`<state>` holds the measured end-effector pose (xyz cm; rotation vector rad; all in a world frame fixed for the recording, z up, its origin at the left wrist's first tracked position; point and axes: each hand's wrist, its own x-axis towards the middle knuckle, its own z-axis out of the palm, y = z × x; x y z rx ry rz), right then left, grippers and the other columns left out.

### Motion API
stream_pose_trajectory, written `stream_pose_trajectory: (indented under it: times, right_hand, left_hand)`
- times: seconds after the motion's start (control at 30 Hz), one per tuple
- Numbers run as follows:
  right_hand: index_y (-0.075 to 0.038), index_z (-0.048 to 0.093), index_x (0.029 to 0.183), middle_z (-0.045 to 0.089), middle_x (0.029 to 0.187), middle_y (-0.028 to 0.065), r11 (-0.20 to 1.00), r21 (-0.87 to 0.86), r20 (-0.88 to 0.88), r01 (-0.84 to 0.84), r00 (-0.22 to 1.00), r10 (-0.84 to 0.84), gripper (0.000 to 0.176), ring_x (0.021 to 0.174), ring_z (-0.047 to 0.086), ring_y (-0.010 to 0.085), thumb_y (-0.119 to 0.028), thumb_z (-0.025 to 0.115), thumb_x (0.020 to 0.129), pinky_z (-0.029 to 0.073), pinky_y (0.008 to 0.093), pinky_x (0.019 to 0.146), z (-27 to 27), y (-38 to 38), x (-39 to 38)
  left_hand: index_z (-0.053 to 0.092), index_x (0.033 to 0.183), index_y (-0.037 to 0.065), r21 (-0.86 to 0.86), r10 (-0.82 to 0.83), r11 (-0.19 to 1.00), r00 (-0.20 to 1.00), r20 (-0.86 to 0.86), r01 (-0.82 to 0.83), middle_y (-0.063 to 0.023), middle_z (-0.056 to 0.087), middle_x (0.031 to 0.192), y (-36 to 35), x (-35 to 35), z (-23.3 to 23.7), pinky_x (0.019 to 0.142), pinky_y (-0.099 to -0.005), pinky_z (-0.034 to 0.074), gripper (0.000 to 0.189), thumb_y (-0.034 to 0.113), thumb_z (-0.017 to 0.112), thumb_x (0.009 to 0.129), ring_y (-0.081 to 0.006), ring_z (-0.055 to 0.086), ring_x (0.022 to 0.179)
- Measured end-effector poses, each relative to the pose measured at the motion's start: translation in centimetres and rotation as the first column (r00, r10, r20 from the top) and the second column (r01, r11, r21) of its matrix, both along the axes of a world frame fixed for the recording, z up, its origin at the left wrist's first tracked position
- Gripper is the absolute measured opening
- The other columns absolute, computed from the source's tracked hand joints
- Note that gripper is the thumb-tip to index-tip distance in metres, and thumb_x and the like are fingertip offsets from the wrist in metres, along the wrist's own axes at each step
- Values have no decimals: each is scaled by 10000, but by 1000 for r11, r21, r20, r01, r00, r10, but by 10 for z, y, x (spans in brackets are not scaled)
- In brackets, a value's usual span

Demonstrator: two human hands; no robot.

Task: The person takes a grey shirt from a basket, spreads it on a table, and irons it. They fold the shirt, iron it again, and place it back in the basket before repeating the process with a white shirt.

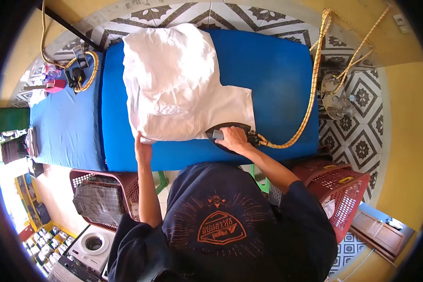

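Observation:
A white shirt (pixel 174 80) lies spread and wrinkled over the blue ironing table, and one part reaches out to the right like a sleeve. My right hand (pixel 233 139) is wrapped around the grey handle of a black steam iron (pixel 242 126). The iron rests at the near right edge of the shirt, its tip pointing left. At the shirt's near left corner, my left hand (pixel 143 148) pinches the hem. Some of its fingers are hidden by the cloth.
A yellow braided hose (pixel 310 105) loops from the iron past the blue table's (pixel 277 61) right end. Another iron (pixel 75 77) sits on the lighter blue table (pixel 68 127) at left. Red baskets (pixel 127 188) flank me, and a washing machine (pixel 91 244) stands behind left.

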<state>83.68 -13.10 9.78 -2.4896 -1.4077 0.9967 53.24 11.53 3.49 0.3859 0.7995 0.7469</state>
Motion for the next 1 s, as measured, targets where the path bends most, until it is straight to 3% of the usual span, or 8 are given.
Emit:
stream_pose_trajectory:
  times: [0.33, 0.47, 0.53, 0.6, 0.67, 0.73, 0.93, 1.0]
  right_hand:
    - [-7, 703, 1080, 718, 1067, 229, 833, 117, 166, 541, 816, -553, 655, 1025, 688, 386, -520, 841, 697, 548, 476, 872, -6, 109, 152]
    - [-17, 709, 1059, 724, 1072, 206, 877, 22, 156, 480, 865, -478, 596, 1013, 695, 377, -481, 841, 708, 556, 467, 869, 7, 116, 144]
    - [1, 697, 1070, 721, 1072, 202, 934, 62, 172, 351, 918, -357, 597, 1007, 691, 384, -475, 821, 733, 550, 475, 879, 7, 101, 96]
    - [23, 706, 1063, 711, 996, 261, 977, -31, 16, 210, 978, -209, 638, 948, 703, 372, -499, 824, 714, 550, 465, 832, 35, 91, 28]
    - [0, 721, 1058, 716, 986, 249, 998, 58, 217, 12, 976, -25, 589, 933, 705, 374, -491, 806, 745, 550, 464, 836, -2, 77, -45]
    - [-29, 728, 1069, 723, 981, 227, 998, 29, -41, 55, 998, -53, 561, 917, 702, 393, -499, 785, 768, 551, 483, 831, -6, 74, -69]
    - [-8, 741, 946, 716, 929, 253, 905, 0, 69, 426, 902, -425, 535, 925, 705, 378, -493, 813, 731, 544, 485, 794, 5, 90, 26]
    - [-15, 737, 943, 725, 948, 229, 859, 118, 134, 499, 849, -511, 512, 912, 706, 394, -477, 814, 737, 557, 482, 793, -12, 92, 75]
  left_hand:
    - [380, 1481, 0, -21, 51, 999, 999, 16, -50, -128, 454, 1511, 1, -2, 17, 1184, -443, 303, 573, 373, 476, 1056, -277, 417, 1400]
    - [394, 1475, 6, -31, 17, 999, 1000, 14, -16, -126, 467, 1501, 13, -6, 10, 1172, -438, 328, 572, 388, 474, 1057, -271, 440, 1385]
    - [422, 1461, 9, -23, -14, 1000, 1000, -16, 14, -125, 485, 1486, 18, -5, 7, 1169, -432, 335, 553, 384, 473, 1058, -268, 449, 1380]
    - [462, 1428, 10, 19, -49, 999, 994, -99, 51, -125, 518, 1452, 22, -9, -6, 1151, -427, 349, 523, 373, 482, 1052, -269, 474, 1351]
    - [459, 1417, -11, 31, -72, 996, 981, -178, 79, -135, 537, 1428, 27, -7, -8, 1136, -433, 357, 523, 347, 469, 1036, -274, 500, 1322]
    - [470, 1397, -22, 50, -50, 997, 985, -167, 59, -141, 547, 1414, 37, -1, -3, 1131, -431, 358, 516, 328, 454, 1018, -275, 509, 1309]
    - [506, 1330, -39, 85, -18, 996, 998, -67, 24, -169, 576, 1369, 48, -19, -30, 1114, -432, 375, 506, 311, 407, 978, -283, 536, 1274]
    - [537, 1271, -48, 36, 7, 999, 995, -100, -3, -165, 606, 1326, 45, -22, -27, 1098, -411, 385, 491, 333, 444, 975, -274, 559, 1237]
